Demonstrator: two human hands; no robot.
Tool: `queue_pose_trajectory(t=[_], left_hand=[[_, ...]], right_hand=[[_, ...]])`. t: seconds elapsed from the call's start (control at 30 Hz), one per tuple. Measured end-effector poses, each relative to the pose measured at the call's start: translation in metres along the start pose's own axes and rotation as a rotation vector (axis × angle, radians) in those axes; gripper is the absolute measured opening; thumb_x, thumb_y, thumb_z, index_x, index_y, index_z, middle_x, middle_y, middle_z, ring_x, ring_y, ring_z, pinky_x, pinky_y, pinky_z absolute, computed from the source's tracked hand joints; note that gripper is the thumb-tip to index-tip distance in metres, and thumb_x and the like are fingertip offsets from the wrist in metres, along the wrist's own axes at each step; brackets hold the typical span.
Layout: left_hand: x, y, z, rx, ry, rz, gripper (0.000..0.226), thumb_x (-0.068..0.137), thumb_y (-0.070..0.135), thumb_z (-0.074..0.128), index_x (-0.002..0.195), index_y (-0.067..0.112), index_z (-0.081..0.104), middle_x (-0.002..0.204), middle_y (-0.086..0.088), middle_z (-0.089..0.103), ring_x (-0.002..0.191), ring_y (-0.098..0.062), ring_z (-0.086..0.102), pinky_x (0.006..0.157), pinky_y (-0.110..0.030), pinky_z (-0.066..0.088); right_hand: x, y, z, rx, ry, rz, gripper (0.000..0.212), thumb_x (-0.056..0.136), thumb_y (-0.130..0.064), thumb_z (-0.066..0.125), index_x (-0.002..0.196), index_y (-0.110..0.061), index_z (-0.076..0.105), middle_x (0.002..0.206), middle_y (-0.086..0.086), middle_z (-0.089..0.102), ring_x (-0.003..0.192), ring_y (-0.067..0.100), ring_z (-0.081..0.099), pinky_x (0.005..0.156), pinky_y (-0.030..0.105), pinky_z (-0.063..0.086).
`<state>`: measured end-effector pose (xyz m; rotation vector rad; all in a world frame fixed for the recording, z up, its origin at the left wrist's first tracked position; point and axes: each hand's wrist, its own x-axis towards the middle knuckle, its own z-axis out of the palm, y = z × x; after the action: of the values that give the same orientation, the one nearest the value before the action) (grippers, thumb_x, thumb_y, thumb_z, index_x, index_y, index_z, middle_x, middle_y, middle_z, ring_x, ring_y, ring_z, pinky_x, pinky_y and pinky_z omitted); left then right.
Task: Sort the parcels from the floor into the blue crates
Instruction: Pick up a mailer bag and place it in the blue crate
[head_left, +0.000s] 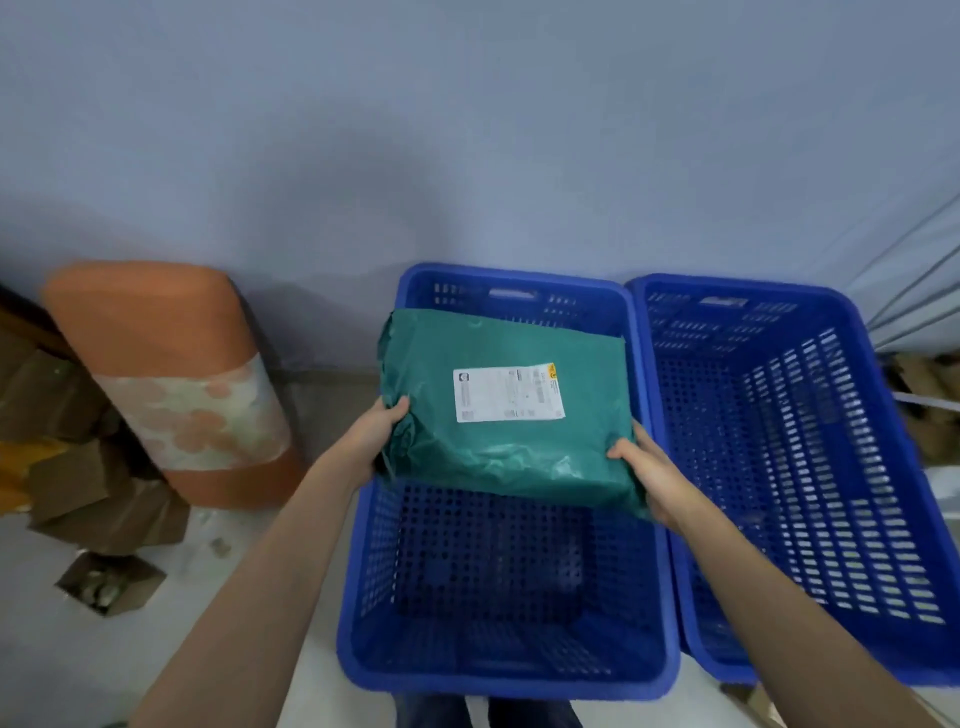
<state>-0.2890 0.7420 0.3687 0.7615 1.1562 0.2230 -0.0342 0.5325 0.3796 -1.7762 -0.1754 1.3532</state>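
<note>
- Green poly mailer parcel (511, 415) held up in both hands over the left blue crate (506, 670), above its far half, not touching the crate floor.
- White shipping label (508, 395) faces up on the parcel; print too small to read.
- Left hand (375, 434) grips the parcel's left edge: thumb on top, other fingers hidden under the bag.
- Right hand (652, 470) grips the near-right corner: thumb on top, fingers curled under.
- Left crate: perforated walls & floor, nothing inside as far as visible; parcel hides the far part.
- Right blue crate (852, 613) just beside the left one, rims touching or nearly so; can't tell which. Nothing seen inside.
- Both crates stand on a pale floor against a grey-blue wall (467, 130).
- Left of the crates: orange roll (171, 384) w/ a pale patterned band, leaning at the wall.
- Far left: pile of brown cardboard boxes (78, 467), one small open box (110, 582) on the floor nearer.
</note>
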Motion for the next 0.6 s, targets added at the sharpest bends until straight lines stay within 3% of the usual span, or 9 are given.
queue_pose_trajectory(t=[0.17,0.37,0.43,0.6], left_hand=[[0.051,-0.012,0.008,0.049,-0.039,-0.007,0.047,0.099,0.033,0.043,0.144,0.025,0.032,0.132,-0.001,0.054,0.092,-0.013,0.062,0.07,-0.029,0.053],[0.115,-0.014,0.01,0.211,0.022,0.02,0.048,0.101,0.031,0.037,0.147,0.024,0.026,0.144,-0.004,0.043,0.124,-0.028,0.05,0.104,-0.046,0.041],[0.136,-0.019,0.009,0.297,0.042,0.042,0.047,0.102,0.028,0.035,0.148,0.023,0.024,0.147,-0.002,0.038,0.13,-0.026,0.044,0.108,-0.045,0.037],[0.181,-0.032,0.001,0.384,0.07,0.136,0.048,0.101,0.014,0.037,0.147,0.019,0.025,0.148,-0.003,0.037,0.127,-0.019,0.043,0.106,-0.034,0.038]], right_hand=[[0.038,0.017,0.004,-0.082,0.158,-0.007,0.078,0.081,-0.037,0.07,0.144,-0.039,0.024,0.126,-0.006,0.053,0.106,0.017,0.059,0.094,0.045,0.05],[0.097,0.028,0.004,-0.149,0.146,0.02,0.072,0.079,-0.036,0.072,0.139,-0.035,0.033,0.122,-0.009,0.056,0.1,0.009,0.06,0.088,0.04,0.053],[0.124,0.03,0.005,-0.151,0.135,0.033,0.069,0.082,-0.028,0.071,0.14,-0.032,0.032,0.12,-0.008,0.056,0.095,0.005,0.058,0.082,0.031,0.051],[0.188,0.034,0.011,-0.199,0.091,0.023,0.067,0.087,-0.018,0.066,0.143,-0.022,0.029,0.133,0.003,0.05,0.105,0.016,0.054,0.088,0.031,0.047]])
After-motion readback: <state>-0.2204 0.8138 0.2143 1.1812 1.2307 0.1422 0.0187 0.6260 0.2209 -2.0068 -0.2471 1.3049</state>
